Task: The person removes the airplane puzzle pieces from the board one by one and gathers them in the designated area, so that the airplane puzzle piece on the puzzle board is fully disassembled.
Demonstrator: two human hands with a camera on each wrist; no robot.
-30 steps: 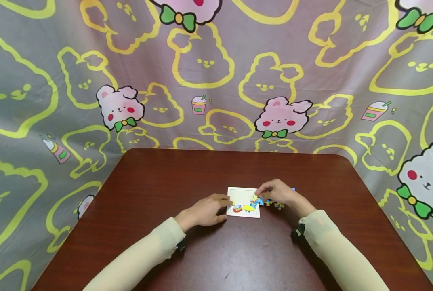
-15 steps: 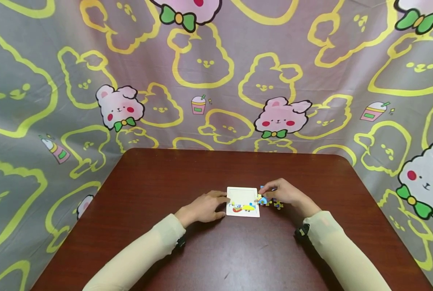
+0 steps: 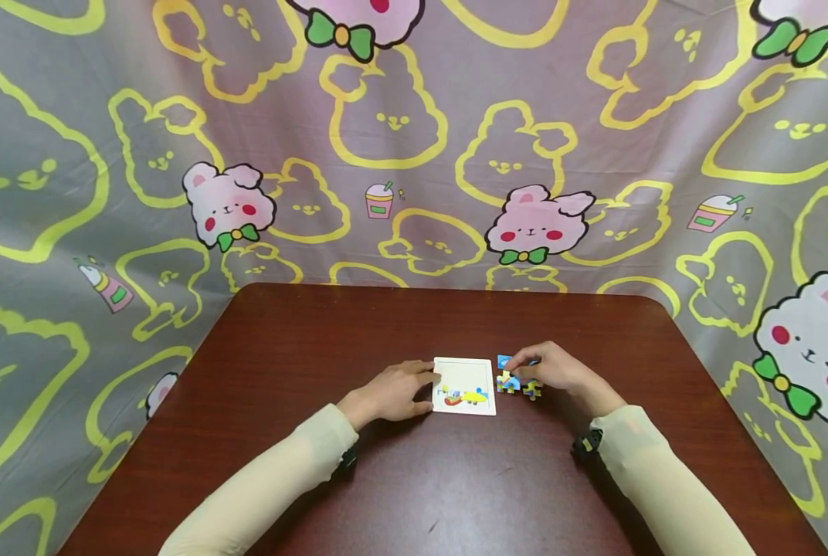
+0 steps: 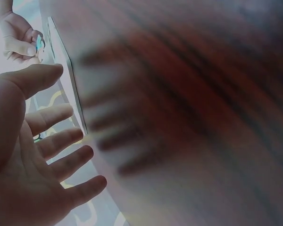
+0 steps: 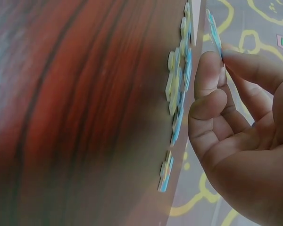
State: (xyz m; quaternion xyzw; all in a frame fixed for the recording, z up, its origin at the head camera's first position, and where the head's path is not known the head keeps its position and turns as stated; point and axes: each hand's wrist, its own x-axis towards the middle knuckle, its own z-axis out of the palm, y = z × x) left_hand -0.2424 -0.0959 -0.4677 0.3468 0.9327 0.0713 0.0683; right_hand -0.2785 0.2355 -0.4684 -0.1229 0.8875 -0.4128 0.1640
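A white puzzle board [image 3: 464, 380] with a few coloured pieces along its bottom edge lies flat on the dark red table [image 3: 358, 332]. My left hand [image 3: 414, 386] rests at the board's left edge, fingers straight and spread [image 4: 61, 141]. Just right of the board, my right hand [image 3: 542, 369] pinches a blue puzzle piece [image 5: 214, 32] between thumb and fingers, lifted a little off the table. Several loose puzzle pieces [image 3: 518, 386] lie under and beside that hand, seen edge-on in the right wrist view [image 5: 178, 89].
A cloth backdrop [image 3: 400, 123] printed with yellow bear outlines and pink bears hangs behind and on both sides of the table. The table's rounded far corners [image 3: 247, 292] are in view. Both forearms wear cream sleeves [image 3: 275, 479].
My right hand has moved rightward from the board's right edge to the loose pieces and now pinches a blue piece. The left hand has stayed at the board's left edge.
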